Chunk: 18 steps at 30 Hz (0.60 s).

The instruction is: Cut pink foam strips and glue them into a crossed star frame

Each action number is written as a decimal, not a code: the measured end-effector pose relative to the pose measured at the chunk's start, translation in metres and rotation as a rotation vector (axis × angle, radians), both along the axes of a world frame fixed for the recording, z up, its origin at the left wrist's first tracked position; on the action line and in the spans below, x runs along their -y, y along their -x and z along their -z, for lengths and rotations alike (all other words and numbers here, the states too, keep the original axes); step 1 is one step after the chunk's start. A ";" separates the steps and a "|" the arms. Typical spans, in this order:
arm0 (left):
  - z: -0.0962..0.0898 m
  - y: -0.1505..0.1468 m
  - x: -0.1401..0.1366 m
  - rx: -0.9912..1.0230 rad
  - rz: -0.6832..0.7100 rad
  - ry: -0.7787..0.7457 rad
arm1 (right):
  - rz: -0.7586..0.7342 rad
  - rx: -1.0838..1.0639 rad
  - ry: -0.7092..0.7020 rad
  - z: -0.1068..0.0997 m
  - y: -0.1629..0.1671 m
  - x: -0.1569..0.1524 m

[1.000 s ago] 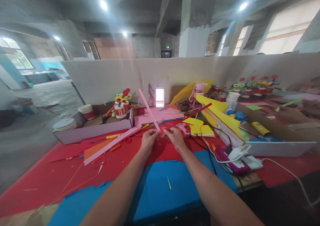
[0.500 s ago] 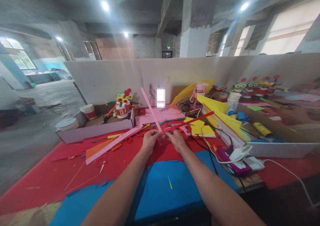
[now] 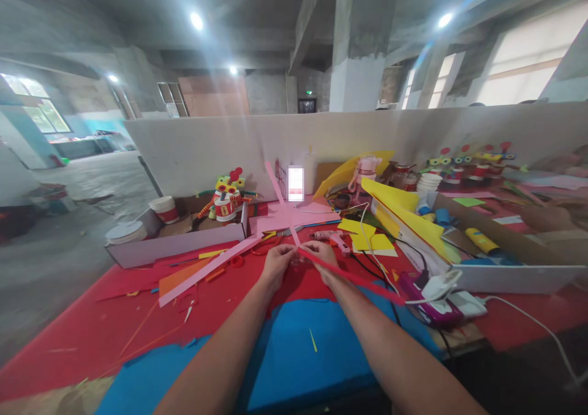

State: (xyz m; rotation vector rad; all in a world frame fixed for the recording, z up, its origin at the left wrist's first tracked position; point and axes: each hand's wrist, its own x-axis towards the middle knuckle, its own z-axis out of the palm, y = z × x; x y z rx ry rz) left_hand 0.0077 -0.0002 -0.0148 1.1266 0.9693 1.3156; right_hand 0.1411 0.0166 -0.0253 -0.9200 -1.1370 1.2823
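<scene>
**Red-covered table (image 3: 211, 308) against a pale partition (image 3: 220, 142)**

Just beyond the far edge of a blue sheet (image 3: 298, 366), which lies along the table's near edge, both hands work close together over the surface. The left hand (image 3: 278, 265) has its thumb and fingertips pinched at the near end of a pink strip (image 3: 274, 181), which rises at a slant toward the far edge. The right hand (image 3: 323, 256) looks pinched on the inner end of a red strip (image 3: 351, 275), which crosses in front of its wrist and slopes toward the right part of the near edge, blurred. The two strips meet between the hands; whether they are glued or only held together cannot be told.

Both strips look like thin paper: very light, limp over their length, easy to crease or tear, hardly slippery. Gripping flat across the width, right at the meeting ends, should keep them aligned; taken farther out, they would likely swing and twist.

A second pink strip (image 3: 209, 272) slants toward the left edge. Beyond the right hand lie a pink glue gun (image 3: 339, 242) and yellow paper pieces (image 3: 374, 243). A long box (image 3: 184, 243) stands by the far left corner, holding a paper-cup figure (image 3: 225, 207).
</scene>
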 end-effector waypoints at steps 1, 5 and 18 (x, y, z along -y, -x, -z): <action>0.000 -0.001 0.001 -0.002 0.010 0.004 | 0.018 0.022 -0.023 0.001 0.000 -0.001; -0.002 -0.004 0.003 0.005 -0.006 -0.002 | 0.079 -0.020 -0.028 0.004 0.001 -0.004; 0.001 0.000 -0.003 -0.007 -0.175 -0.029 | -0.060 -0.158 0.095 -0.004 0.004 0.001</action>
